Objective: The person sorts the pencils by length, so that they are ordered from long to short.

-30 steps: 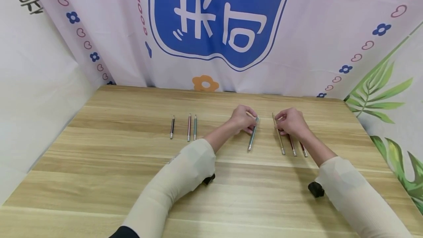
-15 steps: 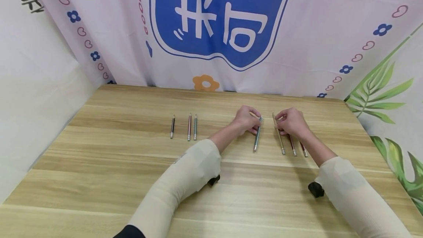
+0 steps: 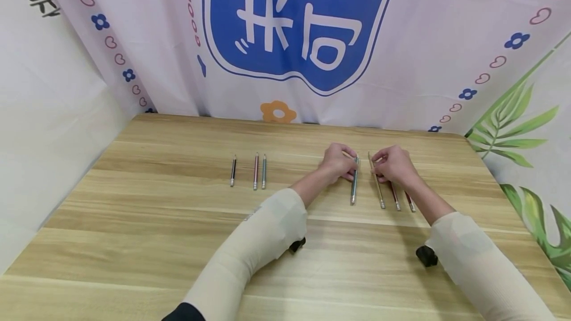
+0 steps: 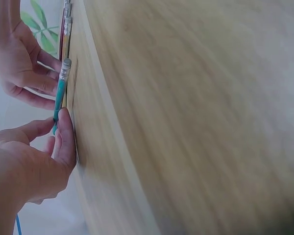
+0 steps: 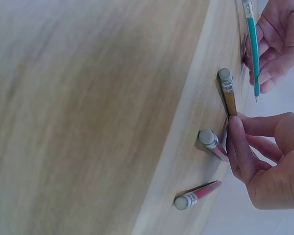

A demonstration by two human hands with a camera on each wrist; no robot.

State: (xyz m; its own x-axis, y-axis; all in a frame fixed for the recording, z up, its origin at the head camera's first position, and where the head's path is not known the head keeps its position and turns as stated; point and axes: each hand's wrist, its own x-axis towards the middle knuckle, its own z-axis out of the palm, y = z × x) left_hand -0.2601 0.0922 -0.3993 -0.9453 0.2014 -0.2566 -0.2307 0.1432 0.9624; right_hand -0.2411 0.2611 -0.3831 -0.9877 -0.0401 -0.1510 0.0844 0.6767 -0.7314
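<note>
My left hand (image 3: 337, 161) pinches a teal pencil (image 3: 354, 187) near its far end, its silvery eraser end pointing toward me. In the left wrist view thumb and fingers hold the teal pencil (image 4: 61, 93). Just right of it, my right hand (image 3: 392, 165) pinches a yellow pencil (image 3: 378, 187). In the right wrist view the yellow pencil (image 5: 229, 100) has its eraser end near the tabletop. Two red pencils lie beyond it, one (image 3: 395, 198) partly under the right hand and another (image 3: 410, 202) farther right; their far parts are hidden.
On the wooden table (image 3: 178, 241), a black pencil (image 3: 233, 171), a dark red pencil (image 3: 256, 171) and a blue-green pencil (image 3: 264, 172) lie side by side to the left. A printed curtain (image 3: 169, 63) hangs behind the table's far edge.
My left hand has moved right with the teal pencil, closer to the yellow one, and the pencil has turned more upright in the head view. The right hand has stayed in place.
</note>
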